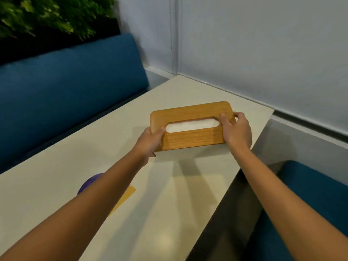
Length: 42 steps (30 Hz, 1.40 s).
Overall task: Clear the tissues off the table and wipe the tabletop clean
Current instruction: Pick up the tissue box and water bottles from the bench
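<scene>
A wooden tissue box [190, 137] with an oval slot showing white tissue [192, 125] is held just above the far part of the cream table [169, 194], its shadow falling beneath it. My left hand [149, 142] grips the box's left end, thumb on top. At the box's right end my right hand [236, 129] grips it, thumb on top and fingers curled round the end. No loose tissues are visible on the tabletop.
A purple object [88, 182] and a yellow flat piece [123, 197] lie on the table near my left forearm, partly hidden. Blue bench seats stand left [66, 87] and lower right [320, 194]. A white wall [263, 53] borders the far table edge.
</scene>
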Available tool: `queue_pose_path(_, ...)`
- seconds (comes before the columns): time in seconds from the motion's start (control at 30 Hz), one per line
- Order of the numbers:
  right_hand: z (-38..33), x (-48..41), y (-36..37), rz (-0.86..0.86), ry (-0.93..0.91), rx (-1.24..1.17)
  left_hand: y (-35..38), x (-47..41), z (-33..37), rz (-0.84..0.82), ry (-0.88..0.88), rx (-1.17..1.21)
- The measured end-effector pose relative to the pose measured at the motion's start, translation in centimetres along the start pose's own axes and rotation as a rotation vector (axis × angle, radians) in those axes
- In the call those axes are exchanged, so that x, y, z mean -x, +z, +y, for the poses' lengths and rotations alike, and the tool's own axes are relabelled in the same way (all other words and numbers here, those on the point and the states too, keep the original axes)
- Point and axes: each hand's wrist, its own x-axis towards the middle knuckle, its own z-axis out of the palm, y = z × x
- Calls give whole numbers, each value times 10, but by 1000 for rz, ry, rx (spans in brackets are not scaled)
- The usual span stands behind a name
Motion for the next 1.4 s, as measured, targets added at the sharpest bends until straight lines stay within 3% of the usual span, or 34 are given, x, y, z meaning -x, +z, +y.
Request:
queue_pose_path(0.2, -52, 65, 90, -219, -96, -22, -108, 25, -62, 234, -74, 21)
queue_pose_path(0.4, -81, 123, 153, -406, -190, -5, -172, 65, -112, 320, -113, 47)
queue_pose_path(0.77, -80, 163, 197, -600, -234, 92, -188, 91, -166, 421, -320, 150)
queue_pose_path(1.4, -70, 159, 208, -623, -243, 22, -191, 94, -169, 409, -317, 181)
